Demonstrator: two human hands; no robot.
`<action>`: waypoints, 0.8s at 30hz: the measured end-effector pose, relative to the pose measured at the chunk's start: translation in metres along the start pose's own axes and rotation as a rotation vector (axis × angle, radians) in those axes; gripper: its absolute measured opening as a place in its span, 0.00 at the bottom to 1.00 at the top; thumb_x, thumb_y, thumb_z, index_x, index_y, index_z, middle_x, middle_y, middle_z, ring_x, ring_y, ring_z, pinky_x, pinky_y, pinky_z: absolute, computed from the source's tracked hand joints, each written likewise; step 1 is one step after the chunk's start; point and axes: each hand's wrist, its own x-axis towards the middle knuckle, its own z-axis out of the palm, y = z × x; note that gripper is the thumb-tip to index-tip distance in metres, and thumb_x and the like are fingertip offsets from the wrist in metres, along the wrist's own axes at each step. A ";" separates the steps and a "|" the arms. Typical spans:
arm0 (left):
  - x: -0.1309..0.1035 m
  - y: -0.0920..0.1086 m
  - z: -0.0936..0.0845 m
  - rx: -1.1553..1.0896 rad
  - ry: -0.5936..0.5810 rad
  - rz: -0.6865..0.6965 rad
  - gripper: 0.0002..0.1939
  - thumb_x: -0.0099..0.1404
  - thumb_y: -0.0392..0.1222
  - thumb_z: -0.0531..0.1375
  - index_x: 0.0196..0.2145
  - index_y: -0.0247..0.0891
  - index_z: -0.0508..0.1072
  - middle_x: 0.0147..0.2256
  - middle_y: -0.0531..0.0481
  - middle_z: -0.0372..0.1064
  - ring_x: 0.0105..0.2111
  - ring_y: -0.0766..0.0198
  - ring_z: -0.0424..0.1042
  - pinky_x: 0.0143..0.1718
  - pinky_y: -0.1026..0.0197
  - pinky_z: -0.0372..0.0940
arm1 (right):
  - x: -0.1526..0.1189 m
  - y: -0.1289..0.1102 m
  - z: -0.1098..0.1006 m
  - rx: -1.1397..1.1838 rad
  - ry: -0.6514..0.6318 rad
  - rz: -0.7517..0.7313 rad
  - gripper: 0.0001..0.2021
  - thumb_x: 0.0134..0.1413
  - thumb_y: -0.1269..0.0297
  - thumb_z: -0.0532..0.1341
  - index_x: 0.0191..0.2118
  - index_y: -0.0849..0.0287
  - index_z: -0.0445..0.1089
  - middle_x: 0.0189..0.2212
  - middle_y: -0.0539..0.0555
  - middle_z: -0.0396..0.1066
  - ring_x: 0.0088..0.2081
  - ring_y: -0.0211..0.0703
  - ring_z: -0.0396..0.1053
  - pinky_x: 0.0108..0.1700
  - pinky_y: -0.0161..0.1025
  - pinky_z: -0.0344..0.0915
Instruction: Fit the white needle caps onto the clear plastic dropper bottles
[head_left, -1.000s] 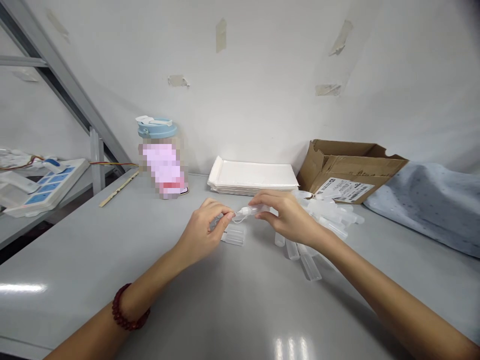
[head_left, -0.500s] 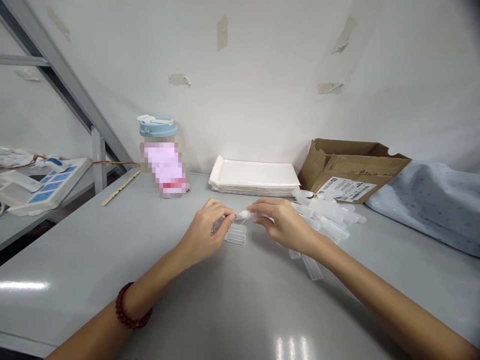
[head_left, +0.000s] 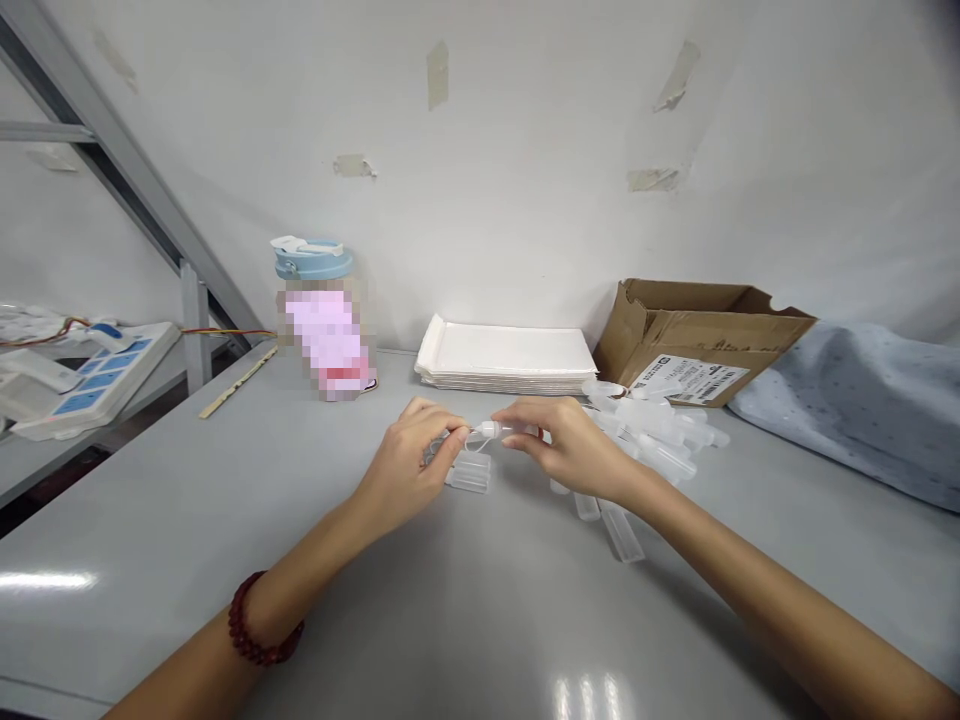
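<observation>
My right hand [head_left: 559, 440] holds a small translucent plastic bottle [head_left: 526, 430] sideways between thumb and fingers. Its white cap [head_left: 489, 429] points toward my left hand [head_left: 420, 450]. Thumb and forefinger of the left pinch at the cap's tip, where a thin white cord [head_left: 478, 449] loops down; exactly what lies between those fingertips is partly hidden. Just below, a few clear tubes [head_left: 471, 474] lie side by side on the table. Beside and behind my right hand spreads a loose pile of translucent tubes [head_left: 660, 425].
On the grey table [head_left: 450, 620] stand a stack of white padded envelopes [head_left: 510, 350], an open cardboard box [head_left: 697, 340] and a blue-lidded cup [head_left: 315, 262] with a blurred pink front. A pale blue cloth [head_left: 862, 410] lies right; a thin strip [head_left: 238, 383] lies left.
Both hands stay nearly in place. The bottle shows more clearly in my right fingers, and the cord loop by the cap hangs wider. The view has shifted slightly.
</observation>
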 end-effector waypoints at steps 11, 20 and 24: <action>0.000 0.006 -0.004 -0.098 0.025 -0.145 0.10 0.66 0.41 0.53 0.31 0.39 0.72 0.30 0.49 0.69 0.37 0.59 0.65 0.25 0.65 0.58 | 0.001 -0.012 -0.005 0.394 -0.159 0.255 0.15 0.63 0.61 0.50 0.32 0.61 0.71 0.20 0.46 0.58 0.21 0.34 0.51 0.23 0.33 0.49; 0.000 0.010 -0.002 -0.174 0.013 -0.186 0.11 0.65 0.41 0.53 0.27 0.38 0.70 0.27 0.50 0.66 0.35 0.60 0.65 0.30 0.63 0.61 | 0.001 -0.012 -0.001 0.509 -0.211 0.297 0.15 0.63 0.59 0.50 0.30 0.61 0.67 0.23 0.47 0.59 0.23 0.34 0.50 0.27 0.34 0.50; 0.002 0.008 -0.010 -0.168 -0.002 -0.193 0.12 0.66 0.42 0.53 0.28 0.39 0.73 0.29 0.50 0.69 0.36 0.60 0.66 0.33 0.62 0.62 | 0.002 -0.010 0.000 0.661 -0.209 0.334 0.18 0.61 0.53 0.52 0.24 0.60 0.62 0.21 0.46 0.54 0.22 0.34 0.50 0.27 0.35 0.50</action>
